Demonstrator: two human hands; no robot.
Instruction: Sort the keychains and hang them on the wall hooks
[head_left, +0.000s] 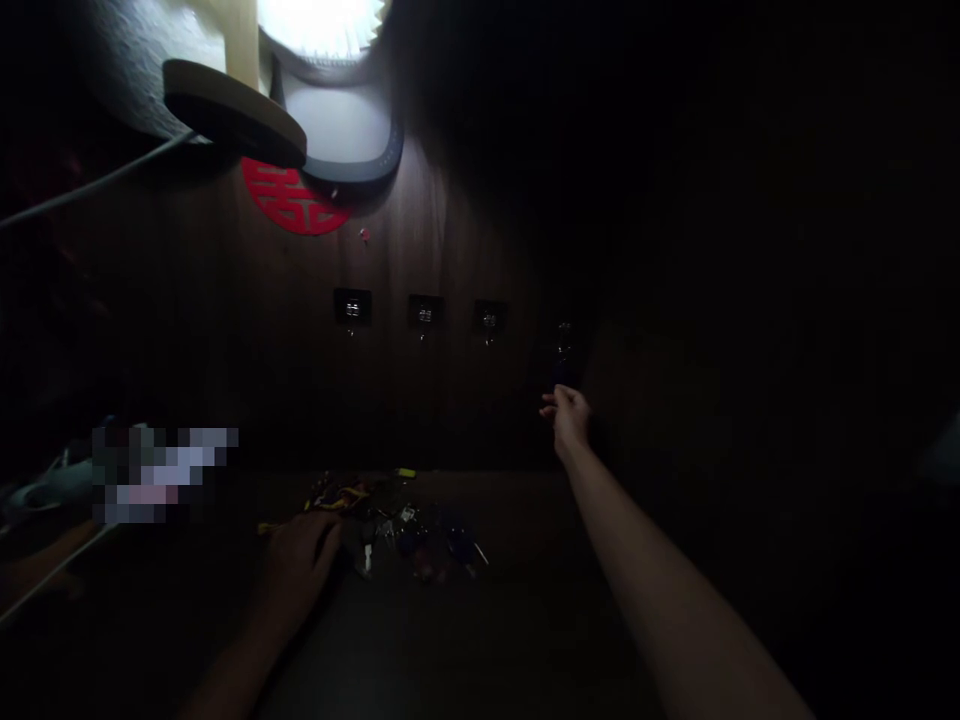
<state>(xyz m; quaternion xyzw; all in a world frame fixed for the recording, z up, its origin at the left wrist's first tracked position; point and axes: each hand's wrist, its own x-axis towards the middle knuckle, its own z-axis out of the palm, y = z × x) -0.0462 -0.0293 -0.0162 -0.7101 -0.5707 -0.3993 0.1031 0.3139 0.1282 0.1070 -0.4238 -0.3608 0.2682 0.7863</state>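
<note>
In the head view my right hand (568, 412) is raised at the dark upright panel, thumb and forefinger pinched on a dark bluish key fob (564, 374). Metal glints show just above the fob; in this dimness I cannot tell whether it hangs from a hook. My left hand (300, 550) lies palm down on the surface, fingers loosely apart, at the left edge of a pile of keys (409, 540). A key with a bright blade (367, 558) is close to its fingertips. Yellow and dark cords (341, 493) lie just beyond that hand.
Three black square hooks (352, 308) (425, 312) (490, 317) run in a row on the panel. Above them are a red paper cut-out (296, 205) and a bright lamp (330, 35). A pale cable (97, 185) crosses the upper left. Pixelated clutter (161, 480) sits at left.
</note>
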